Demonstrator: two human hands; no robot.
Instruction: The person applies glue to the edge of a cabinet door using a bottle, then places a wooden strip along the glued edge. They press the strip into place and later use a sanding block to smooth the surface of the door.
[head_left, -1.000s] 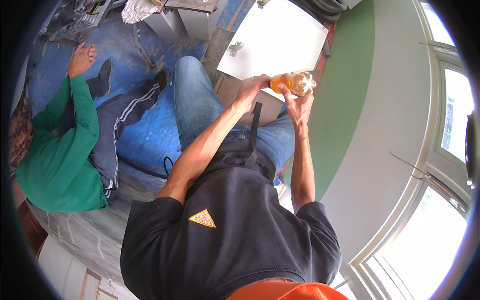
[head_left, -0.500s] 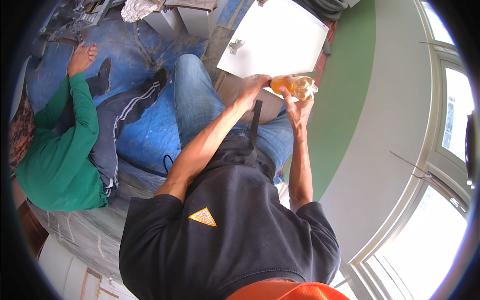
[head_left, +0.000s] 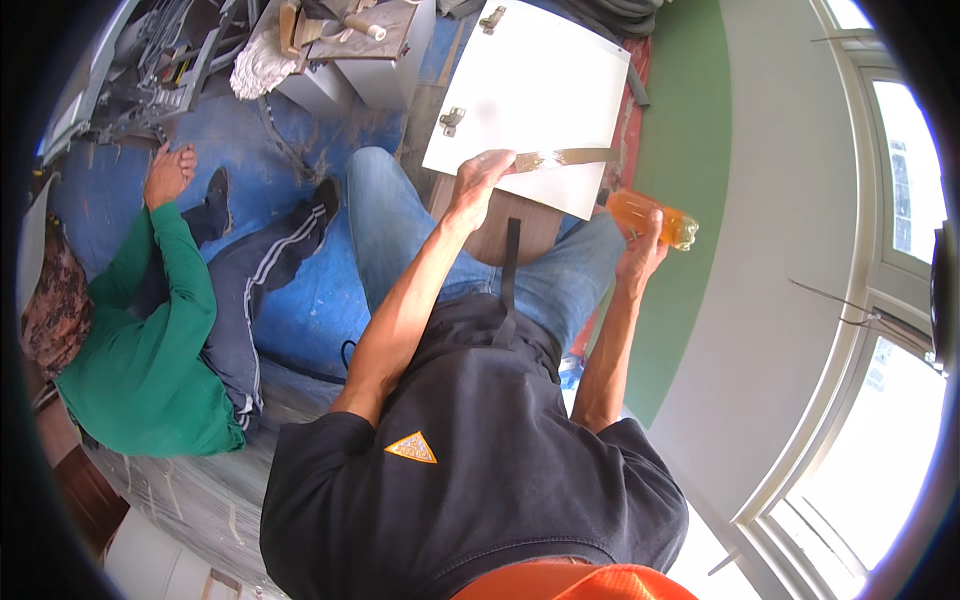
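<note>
In my right hand is a clear plastic bottle of orange-yellow liquid with a dark end. It lies tilted almost on its side, to the right of my knee, the dark end toward the panel. My left hand grips one end of a thin, shiny brownish strip. The strip reaches rightward over the lower part of a white cabinet door. Two metal hinges sit along the door's left edge. What the strip is made of I cannot tell.
At my left sits a person in a green top, hands together. Beyond, a small cabinet carries tools, beside a stack of metal parts. Blue sheeting covers the floor. A green and grey wall with windows runs along my right.
My hands have moved apart: the right one took the bottle rightward and down, and the left left its dark end. The strip now shows in my left hand. The view has shifted slightly.
</note>
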